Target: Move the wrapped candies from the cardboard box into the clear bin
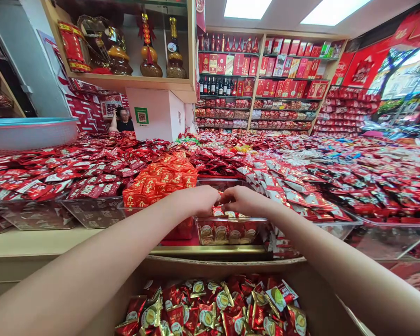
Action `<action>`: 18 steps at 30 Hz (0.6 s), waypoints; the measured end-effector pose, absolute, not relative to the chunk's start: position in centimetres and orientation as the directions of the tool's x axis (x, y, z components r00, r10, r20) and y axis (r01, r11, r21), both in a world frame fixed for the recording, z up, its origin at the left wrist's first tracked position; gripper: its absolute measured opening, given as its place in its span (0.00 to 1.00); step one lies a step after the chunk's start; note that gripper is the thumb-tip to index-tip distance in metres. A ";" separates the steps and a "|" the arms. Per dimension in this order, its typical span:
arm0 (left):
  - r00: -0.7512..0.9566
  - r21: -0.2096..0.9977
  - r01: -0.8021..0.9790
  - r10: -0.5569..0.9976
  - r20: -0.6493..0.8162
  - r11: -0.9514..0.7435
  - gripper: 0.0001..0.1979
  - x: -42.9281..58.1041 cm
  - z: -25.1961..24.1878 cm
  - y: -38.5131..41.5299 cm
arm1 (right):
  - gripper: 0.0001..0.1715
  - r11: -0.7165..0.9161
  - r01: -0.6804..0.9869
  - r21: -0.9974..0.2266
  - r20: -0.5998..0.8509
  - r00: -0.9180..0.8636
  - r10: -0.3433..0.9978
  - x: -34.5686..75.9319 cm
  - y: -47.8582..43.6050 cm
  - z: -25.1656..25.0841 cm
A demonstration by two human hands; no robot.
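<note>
Left hand (207, 199) and right hand (245, 201) meet above the clear bin (259, 218), fingers curled, any grip impossible to tell! Wrapped sweets (230, 214) sit inside, probably light and slick, best pinched by the wrapper ends.

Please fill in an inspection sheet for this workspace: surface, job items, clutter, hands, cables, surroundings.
Surface: pale counter lined with clear bins.
Job items: small bin holding wrapped sweets; cardboard box of red-and-gold packets in front.
Clutter: orange-red packets heaped left of the small bin.
Hands: left hand and right hand close together over the small bin; whether the fingers hold anything is unclear.
Cables: nothing seen.
Surroundings: stocked shelves behind, basin at left, a person in the background.
</note>
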State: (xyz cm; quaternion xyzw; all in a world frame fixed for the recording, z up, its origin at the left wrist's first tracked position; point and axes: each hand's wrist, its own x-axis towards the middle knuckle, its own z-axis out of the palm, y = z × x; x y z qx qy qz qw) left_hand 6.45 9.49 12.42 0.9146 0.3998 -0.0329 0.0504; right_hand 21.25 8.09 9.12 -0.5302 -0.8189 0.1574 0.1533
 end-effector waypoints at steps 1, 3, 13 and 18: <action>0.694 0.056 0.720 0.718 -0.052 -0.692 0.04 5.6 12.8 8.7 | 0.10 0.395 0.810 -0.434 0.131 -0.377 0.917 21.4 6.8 9.5; 0.706 0.057 0.706 0.708 0.019 -0.706 0.09 3.7 12.7 6.7 | 0.11 0.427 0.745 -0.512 0.122 -0.429 0.895 21.6 4.0 8.8; 0.546 0.089 0.741 0.519 -0.657 -0.666 0.17 0.0 -1.7 -0.4 | 0.34 0.470 0.873 -0.132 -0.205 -0.488 0.848 15.7 -2.2 -13.4; 0.614 0.241 0.763 0.554 -0.562 -0.600 0.18 -0.5 -2.6 0.2 | 0.20 0.455 0.855 -0.248 -0.222 -0.508 0.833 15.2 -2.4 -14.1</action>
